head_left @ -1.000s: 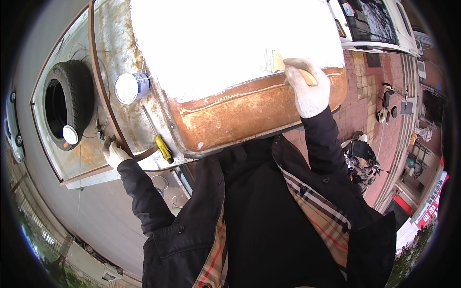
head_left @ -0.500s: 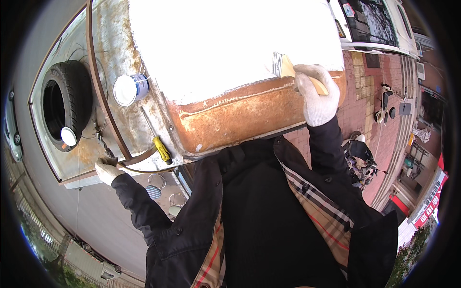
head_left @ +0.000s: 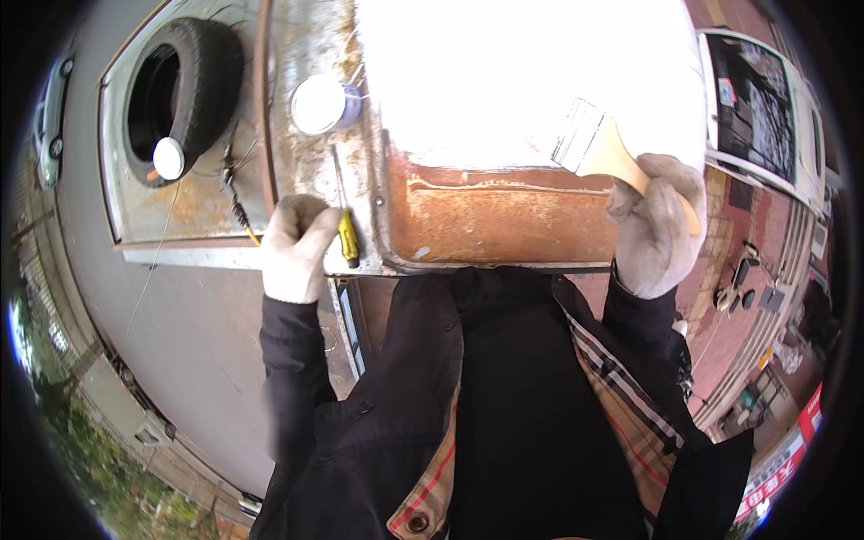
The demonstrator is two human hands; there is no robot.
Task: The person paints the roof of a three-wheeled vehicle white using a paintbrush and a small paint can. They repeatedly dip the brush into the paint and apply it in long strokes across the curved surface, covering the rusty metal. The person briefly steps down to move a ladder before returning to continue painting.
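Note:
In my gloved right hand point(head_left: 661, 225) is a flat paintbrush point(head_left: 607, 157), gripped by its pale wooden handle, its bristles pointing up and left over the white-painted part of a panel point(head_left: 504, 211). Whether the bristles touch the paint cannot be made out. Bare, rusty brown metal shows along the panel's near strip. My gloved left hand point(head_left: 297, 256) is at the metal edge, fingers curled, covering the lower end of a rusty rail point(head_left: 264, 108); what it grips is hidden. Right beside its fingertips lies a screwdriver point(head_left: 348, 241) with a yellow handle.
A paint can point(head_left: 346, 103) stands on the rusty metal left of the panel. Beyond the rail are a tyre point(head_left: 211, 85), a white round lid point(head_left: 168, 158) and a dark cable point(head_left: 236, 202). A white vehicle point(head_left: 765, 108) is parked at the right.
My left hand has moved right along the edge to the screwdriver. The brush has lifted back from the paint's lower border, its handle now tilted further right. The whole view has shifted.

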